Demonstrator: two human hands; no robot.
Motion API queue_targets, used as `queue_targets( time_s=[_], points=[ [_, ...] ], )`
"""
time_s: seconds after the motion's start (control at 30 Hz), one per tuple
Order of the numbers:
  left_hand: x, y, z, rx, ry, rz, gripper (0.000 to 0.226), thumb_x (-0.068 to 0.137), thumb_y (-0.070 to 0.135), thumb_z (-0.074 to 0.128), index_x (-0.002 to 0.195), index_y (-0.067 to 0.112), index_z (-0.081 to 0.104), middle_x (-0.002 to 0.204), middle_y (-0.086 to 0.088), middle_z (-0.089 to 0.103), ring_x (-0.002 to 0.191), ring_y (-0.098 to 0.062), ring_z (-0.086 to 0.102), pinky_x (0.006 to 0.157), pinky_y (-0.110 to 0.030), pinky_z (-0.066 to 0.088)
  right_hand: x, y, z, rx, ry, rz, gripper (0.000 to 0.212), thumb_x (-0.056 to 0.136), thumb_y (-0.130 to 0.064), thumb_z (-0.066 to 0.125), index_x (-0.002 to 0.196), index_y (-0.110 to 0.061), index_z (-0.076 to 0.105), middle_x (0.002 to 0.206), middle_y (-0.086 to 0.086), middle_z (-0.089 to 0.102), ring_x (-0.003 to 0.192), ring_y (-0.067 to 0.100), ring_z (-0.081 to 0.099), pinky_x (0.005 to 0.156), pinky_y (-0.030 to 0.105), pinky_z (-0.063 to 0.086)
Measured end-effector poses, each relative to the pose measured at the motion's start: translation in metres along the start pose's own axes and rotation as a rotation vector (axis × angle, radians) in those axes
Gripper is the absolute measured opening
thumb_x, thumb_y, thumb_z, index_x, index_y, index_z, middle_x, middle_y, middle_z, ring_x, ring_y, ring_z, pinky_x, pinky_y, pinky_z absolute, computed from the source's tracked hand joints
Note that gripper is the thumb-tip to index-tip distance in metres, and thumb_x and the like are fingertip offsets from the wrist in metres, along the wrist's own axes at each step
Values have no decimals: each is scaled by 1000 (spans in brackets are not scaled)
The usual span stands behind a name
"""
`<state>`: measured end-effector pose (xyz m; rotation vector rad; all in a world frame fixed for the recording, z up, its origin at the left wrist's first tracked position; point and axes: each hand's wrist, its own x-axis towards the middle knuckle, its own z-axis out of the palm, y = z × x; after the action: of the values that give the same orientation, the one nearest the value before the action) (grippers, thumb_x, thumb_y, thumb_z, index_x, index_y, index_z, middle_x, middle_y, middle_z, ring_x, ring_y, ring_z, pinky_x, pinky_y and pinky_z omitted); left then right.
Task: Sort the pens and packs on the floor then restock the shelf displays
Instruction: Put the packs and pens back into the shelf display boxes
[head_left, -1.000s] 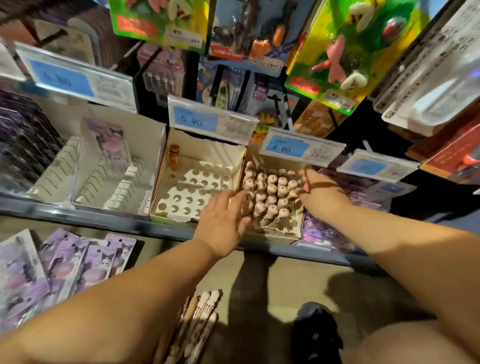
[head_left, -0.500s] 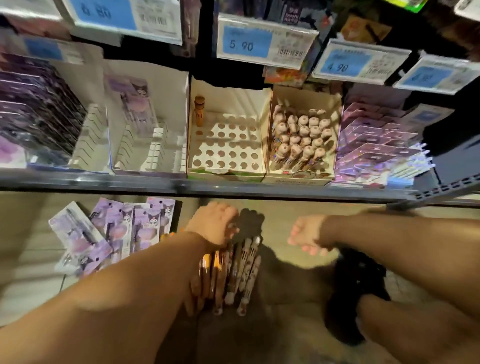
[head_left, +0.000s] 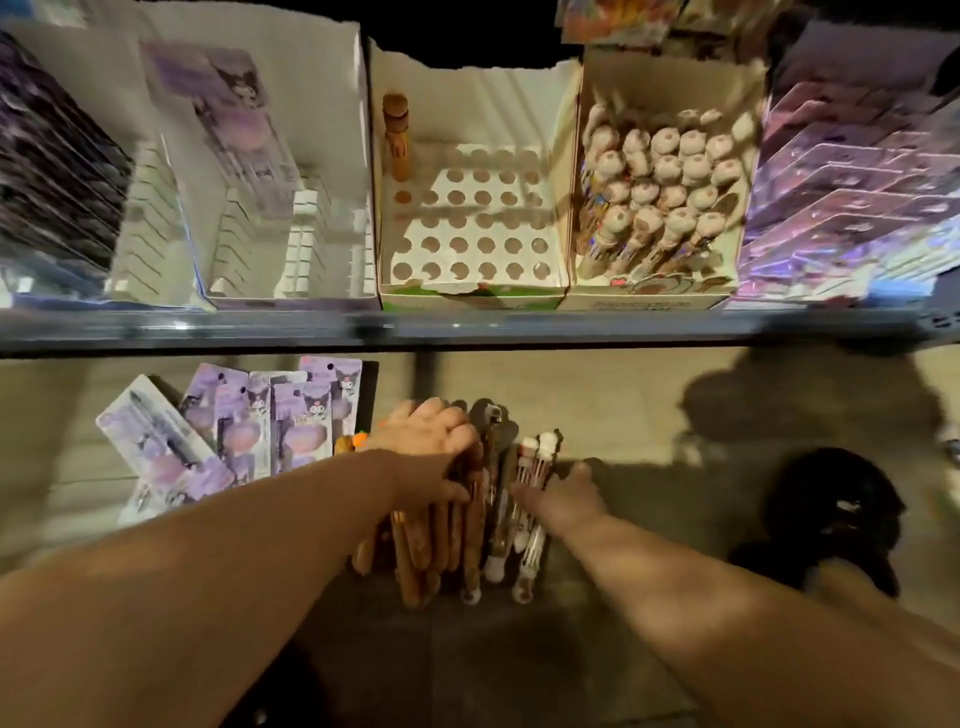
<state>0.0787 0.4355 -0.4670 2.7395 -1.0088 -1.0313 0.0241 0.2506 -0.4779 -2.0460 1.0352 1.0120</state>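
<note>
Loose pens lie in a pile on the floor below the shelf: brown pens (head_left: 415, 561) on the left, white-capped pens (head_left: 524, 551) on the right. My left hand (head_left: 426, 447) lies over the top of the brown pens, fingers and thumb curled round a bunch of them. My right hand (head_left: 563, 501) reaches in from the right and its fingers touch the white-capped pens. Purple packs (head_left: 291, 426) lie fanned on the floor to the left. On the shelf, a holed pen box (head_left: 467, 280) holds one brown pen (head_left: 396, 135). Beside it stands a full box of white-capped pens (head_left: 660, 182).
A white slotted display box (head_left: 291, 244) holds one purple pack (head_left: 228, 104). Dark packs (head_left: 47, 171) fill the far left, purple packs (head_left: 852, 171) the far right. The shelf's front edge (head_left: 467, 327) runs across above my hands. A black shoe (head_left: 836, 519) is on the floor at right.
Both hands have come down from the shelf boxes to the floor. My left hand now holds the brown pens, and my right hand has moved left onto the white-capped pens.
</note>
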Motion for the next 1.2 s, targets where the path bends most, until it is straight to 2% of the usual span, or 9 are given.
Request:
queue_targets(
  time_s=[0.13,0.27,0.43,0.63,0.77,0.87,1.03,1.1,1.2],
  points=[
    [14,5,9,54,2,109,62,92,54,52,147,35,31,155,2,25,144,-25,17,118,-49,9,9,9,16,50,106,-11,94,70,-45,82,141,-16,28,140,11,43,126,31,49,100,38,46],
    [18,-1,21,93,7,167,54,93,55,48,143,38,37,155,6,28,144,-22,19,117,-48,12,9,13,26,11,121,-108,121,63,-53,84,151,-16,10,150,11,24,138,31,31,109,40,34],
    [14,-12,24,74,48,172,48,96,53,44,142,38,40,151,10,36,140,-17,27,115,-43,15,5,14,34,-21,135,-161,119,64,-48,85,150,-20,8,146,10,23,134,30,31,106,40,35],
    [9,-26,29,59,55,204,38,99,46,42,136,42,46,149,16,38,139,-14,28,109,-41,21,10,15,34,-108,152,-219,118,66,-52,81,150,-24,3,142,8,21,136,29,24,109,40,32],
    [5,-28,29,35,65,197,36,98,43,44,135,43,49,150,19,37,141,-13,25,111,-39,17,14,17,28,-127,179,-262,120,66,-51,82,150,-27,0,142,6,21,138,27,20,112,38,29],
    [2,-32,30,28,43,205,34,99,44,44,132,43,52,148,20,38,140,-12,25,110,-37,17,14,16,29,-118,175,-238,119,66,-56,80,151,-22,4,146,7,19,140,27,19,112,38,29],
    [-7,-39,33,116,28,171,34,99,45,40,131,44,52,152,18,31,143,-13,17,113,-36,11,8,4,40,-116,204,-203,122,65,-63,77,151,-30,-2,145,6,16,136,26,20,104,40,37],
    [-11,-40,36,107,61,182,31,98,45,44,126,46,57,149,16,37,142,-17,25,113,-41,16,6,-1,45,-163,196,-193,126,62,-67,76,151,-32,-6,150,7,11,137,27,18,106,42,35],
    [-12,-42,38,80,149,199,21,85,45,62,103,44,71,128,10,60,124,-26,52,100,-48,36,6,-2,52,-220,194,-174,133,58,-70,77,150,-34,-13,153,7,7,139,29,16,109,48,31]
  ],
)
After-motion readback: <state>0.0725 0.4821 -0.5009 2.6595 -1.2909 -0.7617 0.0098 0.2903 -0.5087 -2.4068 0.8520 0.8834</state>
